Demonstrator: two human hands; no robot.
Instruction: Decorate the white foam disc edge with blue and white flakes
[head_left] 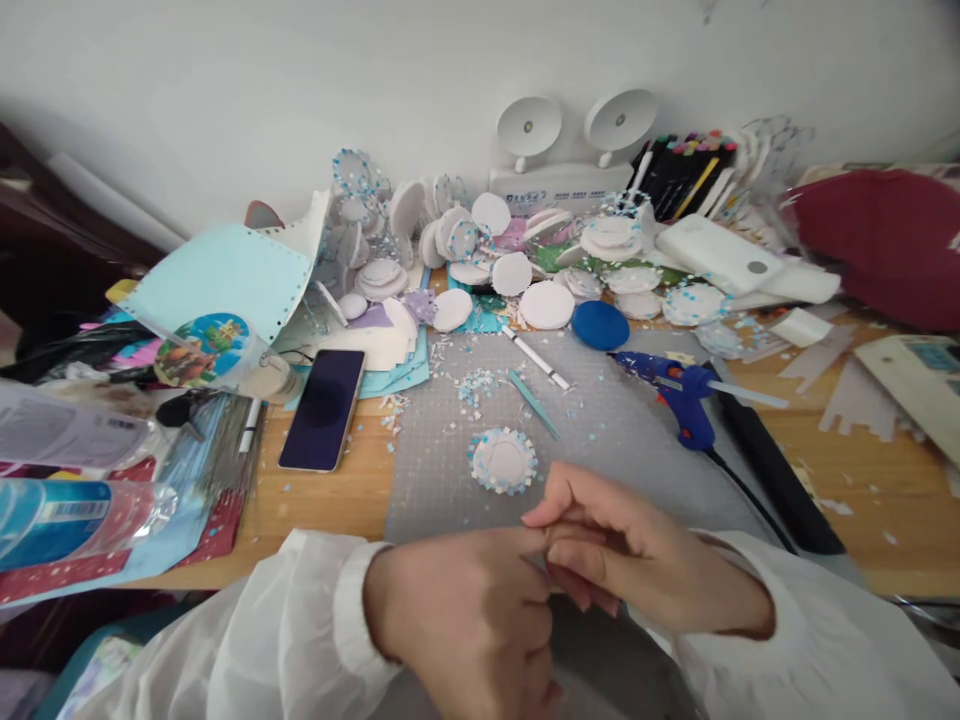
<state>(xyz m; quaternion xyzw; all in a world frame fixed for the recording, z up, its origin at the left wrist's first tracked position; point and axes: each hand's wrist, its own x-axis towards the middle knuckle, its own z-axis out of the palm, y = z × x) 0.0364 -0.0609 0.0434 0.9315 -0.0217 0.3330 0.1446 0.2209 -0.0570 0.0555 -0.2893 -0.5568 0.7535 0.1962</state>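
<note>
My left hand (472,610) is curled into a fist at the near edge of the mat, its index finger stretched toward my other hand. The fingers and thumb of my right hand (622,550) close around the tip of that finger. Anything small between them is hidden. Just beyond both hands, a white paper disc (504,460) rimmed with tiny blue and white pieces lies flat on the grey cutting mat (435,480). Loose blue and white bits (476,388) are scattered behind it. Nearby lie teal tweezers (533,403) and a white pen (536,358).
A blue glue gun (679,390) lies at right, its black cord running forward. Several white discs (547,305) crowd the back, with a blue round lid (600,325) before them. On the left are a phone (322,410), a lidded cup (214,350) and a bottle (75,515).
</note>
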